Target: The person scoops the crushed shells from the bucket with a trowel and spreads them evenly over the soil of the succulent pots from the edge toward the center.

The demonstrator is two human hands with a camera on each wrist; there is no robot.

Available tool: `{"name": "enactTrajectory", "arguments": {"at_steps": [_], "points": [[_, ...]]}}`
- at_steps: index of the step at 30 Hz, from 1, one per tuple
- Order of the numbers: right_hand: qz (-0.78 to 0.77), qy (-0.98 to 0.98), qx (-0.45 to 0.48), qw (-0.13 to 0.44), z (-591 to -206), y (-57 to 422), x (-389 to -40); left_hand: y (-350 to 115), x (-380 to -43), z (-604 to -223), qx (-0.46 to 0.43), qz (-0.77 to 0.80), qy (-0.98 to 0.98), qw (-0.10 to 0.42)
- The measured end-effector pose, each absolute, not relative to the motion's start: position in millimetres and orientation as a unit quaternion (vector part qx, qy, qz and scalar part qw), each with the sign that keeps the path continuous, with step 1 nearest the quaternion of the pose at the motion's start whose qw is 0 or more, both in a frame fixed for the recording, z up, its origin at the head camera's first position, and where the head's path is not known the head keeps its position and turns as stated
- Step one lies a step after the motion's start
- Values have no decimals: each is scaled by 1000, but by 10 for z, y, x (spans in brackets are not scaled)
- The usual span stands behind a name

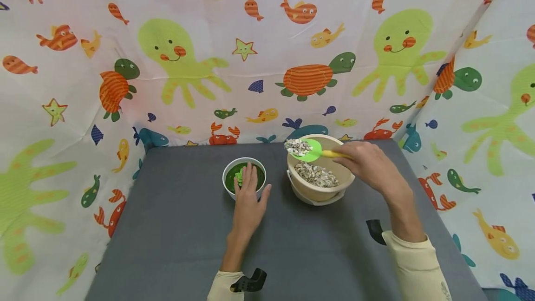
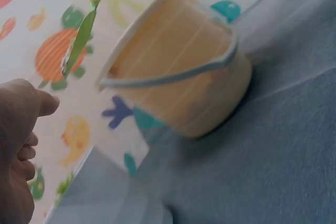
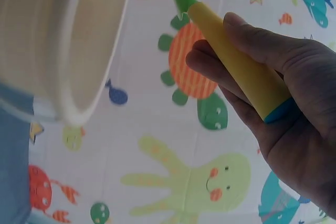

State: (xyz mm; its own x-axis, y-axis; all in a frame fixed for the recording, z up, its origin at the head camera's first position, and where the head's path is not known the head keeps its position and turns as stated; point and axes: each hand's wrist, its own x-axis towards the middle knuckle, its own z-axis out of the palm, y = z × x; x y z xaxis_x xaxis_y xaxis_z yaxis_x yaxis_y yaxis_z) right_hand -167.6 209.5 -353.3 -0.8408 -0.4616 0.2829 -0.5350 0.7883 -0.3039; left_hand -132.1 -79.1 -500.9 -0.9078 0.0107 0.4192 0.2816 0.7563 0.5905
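My right hand (image 1: 369, 164) grips the yellow handle of a small trowel (image 3: 239, 59). Its green blade (image 1: 309, 151) carries a heap of pale gravel (image 1: 296, 147) over the rim of a cream bucket (image 1: 292, 182). More gravel (image 1: 316, 174) lies inside this bucket. My left hand (image 1: 247, 210) reaches over a small white pot (image 1: 225, 185), fingers extended across its opening and thumb at the right side. Beside those fingers a bright green plant (image 1: 238, 177) shows against the pot's dark green inside; the fingers partly cover it.
A grey cloth (image 1: 179, 226) covers the table. Behind it and along both sides hangs a white curtain (image 1: 251, 87) printed with sea animals. The bucket's pale handle (image 2: 168, 77) hangs down along its outer wall. Black straps (image 1: 252, 281) show at the wrists.
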Motion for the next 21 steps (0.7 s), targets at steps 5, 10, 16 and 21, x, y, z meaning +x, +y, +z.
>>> {"name": "enactTrajectory", "arguments": {"at_steps": [5, 10, 16, 21], "points": [[206, -927, 300, 93, -3527, 1873, -1747, -1026, -1272, -5088, -4, -370, -907, 202], [209, -917, 327, 88, -3551, 1628, -1812, -1231, -1248, -5156, 44, -382, -899, 209], [167, -916, 355, 86, -3600, 1310, -1912, -1403, -1234, -5238, 74, -384, -899, 196], [158, -911, 377, 46, -3665, 1088, -1947, -1455, -1244, -5261, 78, -381, -906, 168]]}}
